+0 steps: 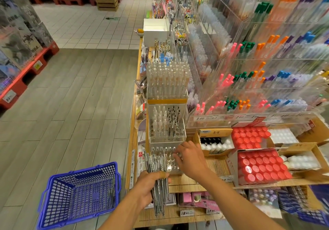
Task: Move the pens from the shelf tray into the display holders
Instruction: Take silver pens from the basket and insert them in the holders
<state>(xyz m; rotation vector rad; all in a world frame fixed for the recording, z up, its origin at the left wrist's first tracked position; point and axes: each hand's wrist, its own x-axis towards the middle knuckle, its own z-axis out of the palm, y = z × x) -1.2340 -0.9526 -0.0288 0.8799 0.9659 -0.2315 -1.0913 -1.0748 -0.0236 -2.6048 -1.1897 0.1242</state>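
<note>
My left hand (148, 187) grips a thick bundle of dark pens (156, 165), held upright in front of the shelf edge. My right hand (188, 156) reaches over the nearest clear display holder (171, 167), its fingertips at the holder's holes; whether they pinch a pen is hidden by blur. Behind it stands a second clear holder (167, 124) with clear and dark pens in its holes. A taller holder (167, 80) further back is full of clear pens.
A blue shopping basket (80, 194) sits on the floor at the lower left with a few pens inside. Boxes of red-capped bottles (261, 167) and white bottles (215, 145) stand to the right. Acrylic racks of coloured pens (258, 80) rise behind the shelf.
</note>
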